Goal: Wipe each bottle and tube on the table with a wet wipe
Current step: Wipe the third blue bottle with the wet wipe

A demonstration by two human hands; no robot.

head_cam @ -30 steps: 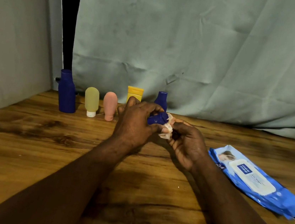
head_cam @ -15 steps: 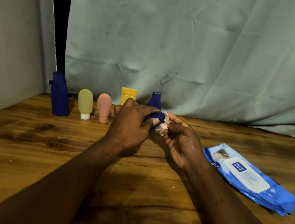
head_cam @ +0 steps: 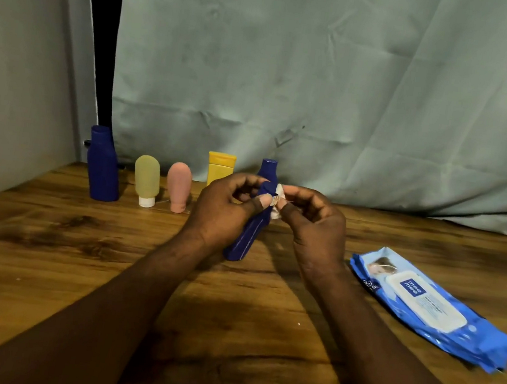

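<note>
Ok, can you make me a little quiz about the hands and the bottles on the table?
1. True or false: the right hand pinches a wipe.
2. What does the left hand hold? A pink tube, B blue bottle, C yellow tube.
3. How many things stand in the row of bottles and tubes at the back of the table?
Key: 1 true; 2 B; 3 five.
</note>
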